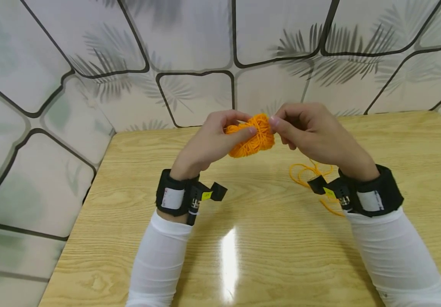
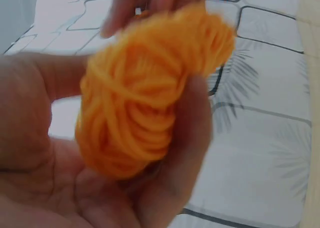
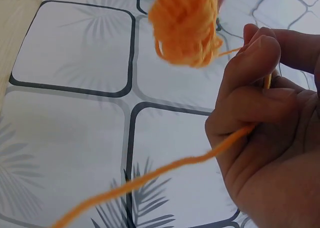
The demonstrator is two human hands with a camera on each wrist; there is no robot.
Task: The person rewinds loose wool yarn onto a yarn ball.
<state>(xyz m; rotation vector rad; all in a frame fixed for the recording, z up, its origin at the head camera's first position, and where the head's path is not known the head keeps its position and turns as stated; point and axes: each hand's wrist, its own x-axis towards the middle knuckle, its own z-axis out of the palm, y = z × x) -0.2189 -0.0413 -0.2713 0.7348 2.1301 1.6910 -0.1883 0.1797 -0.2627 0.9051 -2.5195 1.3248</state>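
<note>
My left hand (image 1: pixel 216 136) grips a small ball of orange yarn (image 1: pixel 256 138) above the far part of the table, thumb across its near side. In the left wrist view the ball (image 2: pixel 135 97) lies between thumb and fingers, its strands wound in several directions. Just to the right of it, my right hand (image 1: pixel 312 132) pinches the yarn strand between thumb and forefinger. The right wrist view shows that strand (image 3: pixel 230 52) running from the ball into the pinch of the right hand (image 3: pixel 270 102). From there the yarn tail (image 3: pixel 165 169) passes through the curled fingers and hangs away.
Loose loops of orange yarn (image 1: pixel 301 170) lie on the wooden table (image 1: pixel 128 204) below the right hand. Behind the table's far edge stands a wall (image 1: pixel 197 38) with a stone-and-leaf pattern. Each wrist wears a black strap (image 1: pixel 387 192) with a small camera.
</note>
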